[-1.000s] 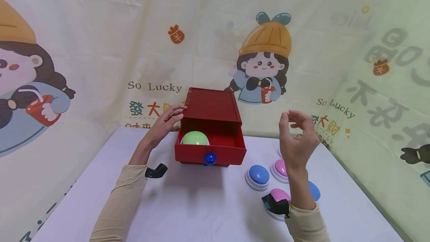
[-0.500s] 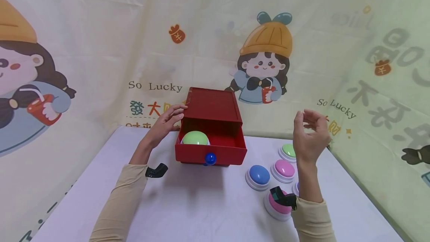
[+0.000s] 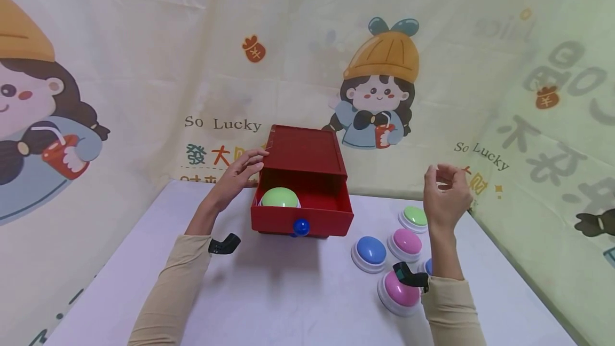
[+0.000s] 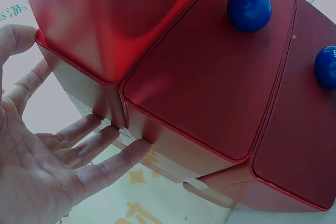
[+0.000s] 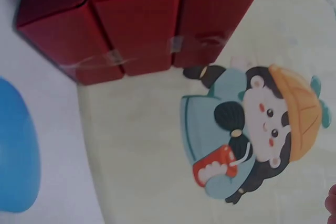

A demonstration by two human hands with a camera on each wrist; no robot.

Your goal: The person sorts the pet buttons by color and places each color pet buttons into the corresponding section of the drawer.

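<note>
A red drawer box [image 3: 305, 148] stands at the middle of the table. Its upper drawer [image 3: 331, 221], with a blue knob [image 3: 301, 227], is pulled out and holds a green dome button [image 3: 280, 197] at its left end. My left hand [image 3: 236, 175] touches the left side of the box with extended fingers; in the left wrist view its thumb is at the upper edge. Raised above the right part of the table, my right hand [image 3: 447, 196] has loosely bent fingers with nothing between them. Only a bit of its fingers [image 5: 331, 203] shows in the right wrist view.
Right of the box are a blue button [image 3: 371, 250], a pink button [image 3: 407, 241], a green button [image 3: 415, 215] and another pink button [image 3: 402, 288]. A second blue button [image 3: 428, 266] is partly behind my right wrist. A printed cloth [image 3: 298, 84] hangs behind the table.
My right hand has moved right, away from the box, then dipped slightly, uncovering the green button on the table. My left hand has stayed at the box.
</note>
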